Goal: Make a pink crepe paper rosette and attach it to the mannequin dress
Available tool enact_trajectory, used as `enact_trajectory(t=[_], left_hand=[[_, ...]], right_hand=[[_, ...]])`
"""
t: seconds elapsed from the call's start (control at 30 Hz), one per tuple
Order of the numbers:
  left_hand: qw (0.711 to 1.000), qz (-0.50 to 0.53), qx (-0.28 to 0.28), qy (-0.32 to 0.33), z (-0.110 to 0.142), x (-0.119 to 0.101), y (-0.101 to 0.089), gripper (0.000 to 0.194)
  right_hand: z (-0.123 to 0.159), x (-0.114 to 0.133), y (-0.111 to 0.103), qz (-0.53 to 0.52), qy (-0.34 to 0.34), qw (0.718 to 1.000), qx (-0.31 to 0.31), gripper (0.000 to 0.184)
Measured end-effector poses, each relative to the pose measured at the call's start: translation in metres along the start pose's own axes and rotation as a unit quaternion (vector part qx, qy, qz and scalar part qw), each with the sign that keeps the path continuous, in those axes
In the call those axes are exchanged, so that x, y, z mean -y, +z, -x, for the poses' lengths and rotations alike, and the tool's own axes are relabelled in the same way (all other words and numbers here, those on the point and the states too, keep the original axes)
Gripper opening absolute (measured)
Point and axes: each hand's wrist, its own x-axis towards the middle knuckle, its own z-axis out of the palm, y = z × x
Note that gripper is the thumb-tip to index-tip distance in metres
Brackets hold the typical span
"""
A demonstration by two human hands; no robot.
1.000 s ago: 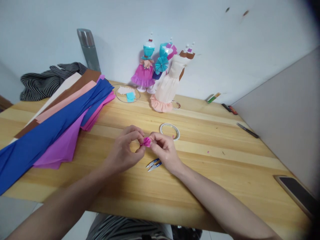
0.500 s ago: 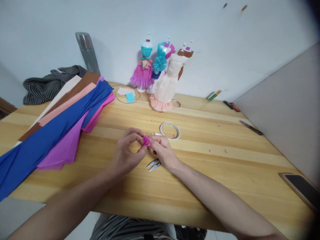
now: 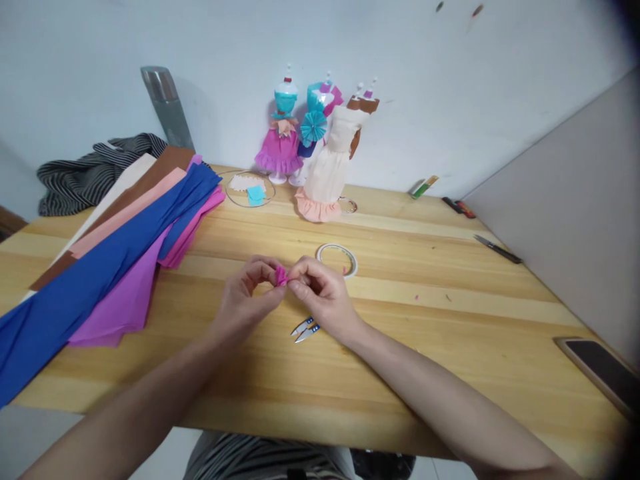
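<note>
A small gathered piece of magenta crepe paper point(image 3: 281, 275) is pinched between my two hands above the table. My left hand point(image 3: 246, 293) grips its left side between thumb and fingertips. From the right, my right hand point(image 3: 324, 293) pinches the narrow end of the same piece, thumb against forefinger. Beneath the right hand lie thread snips point(image 3: 305, 329) with blue handles, their blades pointing left and partly apart. Just behind the hands rests a white roll of tape point(image 3: 353, 265), partly hidden by the right hand.
Long crepe paper strips point(image 3: 107, 267) in several colours cover the left, beside a striped cloth point(image 3: 95, 170) and a grey bottle point(image 3: 170, 110). Small dress forms in paper dresses point(image 3: 327, 153) stand at the wall. A craft knife point(image 3: 497, 249) and a phone point(image 3: 600, 367) lie right.
The magenta piece has turned, its fanned pleats now less visible. My right-hand fingers have shifted up to its narrow end, and the camera view has moved slightly.
</note>
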Motion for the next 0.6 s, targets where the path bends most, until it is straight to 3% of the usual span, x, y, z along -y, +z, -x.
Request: enact_trajectory(t=[0.2,0.33,0.47,0.6], left_hand=[[0.990,-0.108,-0.031,0.085,-0.001,0.001,0.001,0.013],[0.961,-0.207,-0.054,0.175,-0.001,0.004,0.000,0.014],[0.937,-0.267,-0.074,0.210,-0.001,0.005,-0.004,0.014],[0.916,-0.311,-0.058,0.247,-0.001,0.010,-0.005,0.015]], right_hand=[[0.002,-0.005,0.004,-0.019,0.069,0.997,-0.018,0.022],[0.003,-0.005,0.005,-0.051,0.087,0.995,-0.010,0.023],[0.002,-0.002,0.000,-0.108,0.140,0.984,-0.025,0.025],[0.002,0.005,-0.001,-0.099,0.136,0.985,-0.044,0.031]])
